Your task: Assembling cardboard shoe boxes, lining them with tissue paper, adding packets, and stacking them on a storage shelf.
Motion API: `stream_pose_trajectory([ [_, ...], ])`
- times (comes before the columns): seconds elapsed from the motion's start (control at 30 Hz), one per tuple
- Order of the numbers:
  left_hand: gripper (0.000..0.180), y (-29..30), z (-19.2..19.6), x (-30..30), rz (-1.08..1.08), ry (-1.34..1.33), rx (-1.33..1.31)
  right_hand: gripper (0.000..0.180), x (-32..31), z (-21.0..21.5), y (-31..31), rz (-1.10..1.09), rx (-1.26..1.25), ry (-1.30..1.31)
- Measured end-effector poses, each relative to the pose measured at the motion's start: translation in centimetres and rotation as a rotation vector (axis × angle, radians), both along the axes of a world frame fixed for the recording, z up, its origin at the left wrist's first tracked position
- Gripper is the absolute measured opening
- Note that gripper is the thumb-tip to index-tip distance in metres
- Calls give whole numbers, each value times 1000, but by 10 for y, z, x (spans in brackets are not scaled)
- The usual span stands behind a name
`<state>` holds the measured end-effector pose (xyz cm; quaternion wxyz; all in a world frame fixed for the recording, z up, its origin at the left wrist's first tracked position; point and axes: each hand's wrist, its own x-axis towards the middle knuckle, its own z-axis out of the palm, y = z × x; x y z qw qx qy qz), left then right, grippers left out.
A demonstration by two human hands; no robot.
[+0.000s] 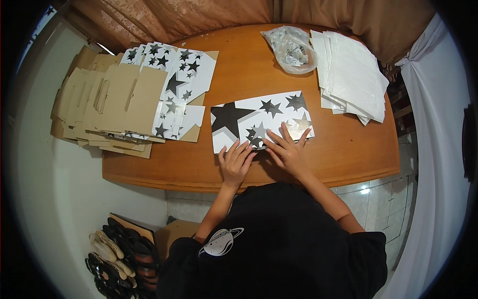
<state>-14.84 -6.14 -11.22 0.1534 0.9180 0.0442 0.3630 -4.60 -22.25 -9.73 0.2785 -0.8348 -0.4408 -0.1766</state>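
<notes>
A white box [224, 134] printed with black and grey stars lies on the wooden table in front of me, its long side facing me. My left hand [234, 162] rests at the box's near edge, left of its middle, with the fingers stretched toward the top. My right hand [289, 152] lies on the near right part of the box, fingers spread over the star pattern. Both hands touch the box and neither grips anything. The palms hide part of the near edge.
Flat brown and star-printed cardboard pieces [117, 94] are piled at the table's left. At the back right sits a clear plastic bag [286, 45] of small packets, beside a stack of white sheets [353, 74]. Several sandals [119, 254] lie on the floor at lower left.
</notes>
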Motion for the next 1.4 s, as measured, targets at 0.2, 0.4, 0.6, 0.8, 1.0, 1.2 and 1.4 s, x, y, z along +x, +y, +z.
stream_pose_trajectory([
  [0.2, 21, 0, -1, 3, 2, -30, 1, 28, 0, -6, 2, -2, 16, 2],
  [0.4, 24, -4, -1, 6, 19, -55, 1, 20, -4, 4, 8, -18, 152, 200],
  [0.6, 26, -7, -5, 10, 48, -62, 47, 20, -4, -2, 9, -51, 160, 195],
  [0.8, 25, -8, -15, 13, 90, -94, 67, 26, 1, -7, 3, -12, 71, -40],
  [1.0, 20, -10, -9, 17, 95, -96, 25, 25, 3, -10, 8, -37, 116, 21],
  [1.2, 25, 5, -5, 14, -59, 0, 39, 23, 5, -17, 9, -26, 143, -110],
  [1.4, 46, 16, 36, 36, -166, 380, -29, 26, -4, -1, 9, -42, 70, -88],
])
